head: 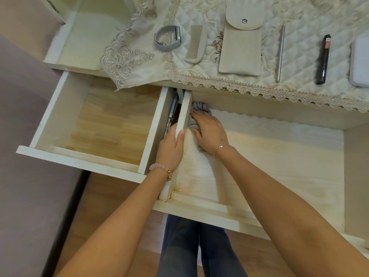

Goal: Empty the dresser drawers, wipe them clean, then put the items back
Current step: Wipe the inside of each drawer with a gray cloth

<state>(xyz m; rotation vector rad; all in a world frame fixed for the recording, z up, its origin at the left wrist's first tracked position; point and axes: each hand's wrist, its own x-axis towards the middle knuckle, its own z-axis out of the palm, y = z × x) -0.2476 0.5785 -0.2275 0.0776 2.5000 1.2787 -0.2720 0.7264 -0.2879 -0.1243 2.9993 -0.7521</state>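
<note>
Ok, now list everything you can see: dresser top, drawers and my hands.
white left drawer: one, wooden bottom, pulled open, left
white right drawer: one, pale bottom, pulled open, centre
crumpled grey cloth: one, grey, right drawer's back left corner
quilted lace-trimmed cover: one, cream, dresser top
grey watch band: one, grey, on cover, leftmost
cream comb: one, cream, beside band
beige fabric snap pouch: one, beige, right of comb
thin metal rod: one, silver, right of pouch
black tube: one, black, pink label, right of rod
flat grey case: one, grey, frame's right edge
pink bead bracelet: one, pink, left wrist
left grip: one hand, grips right drawer's left wall
right grip: one hand, presses the cloth
</note>
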